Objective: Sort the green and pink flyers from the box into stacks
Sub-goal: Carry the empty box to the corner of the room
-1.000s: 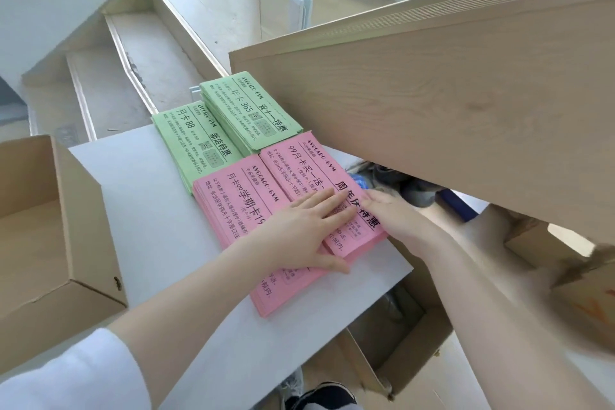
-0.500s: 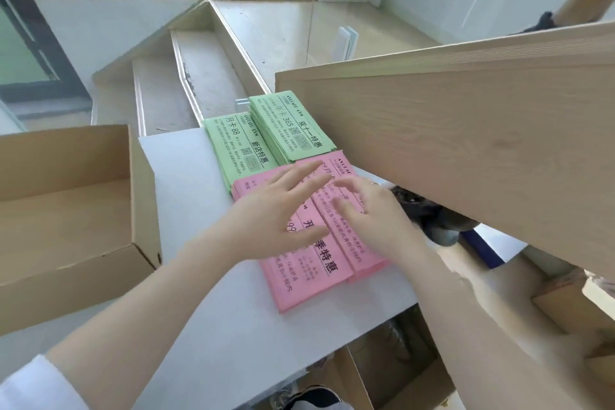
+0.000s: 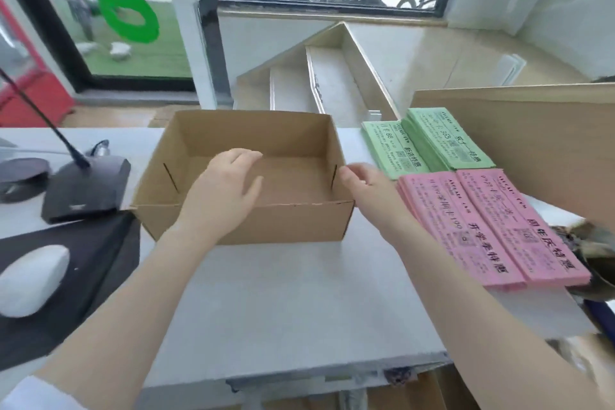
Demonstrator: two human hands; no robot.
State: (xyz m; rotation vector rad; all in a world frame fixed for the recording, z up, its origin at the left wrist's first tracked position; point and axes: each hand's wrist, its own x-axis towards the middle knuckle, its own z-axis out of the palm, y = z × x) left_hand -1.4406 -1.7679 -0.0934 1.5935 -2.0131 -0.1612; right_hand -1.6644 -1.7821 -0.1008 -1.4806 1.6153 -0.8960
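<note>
Both hands hang relaxed, grasping nothing — the left hand over the cardboard box, the right hand just beside its right wall. At right on the tabletop lie green stacks and pink stacks (two each).

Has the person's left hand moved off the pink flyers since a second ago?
Yes. The left hand has gone leftwards, away from the two pink paper flyer stacks, and now hangs open over the open brown cardboard box.

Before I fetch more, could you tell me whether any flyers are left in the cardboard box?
No, the cardboard box shows only its bare brown floor.
</note>
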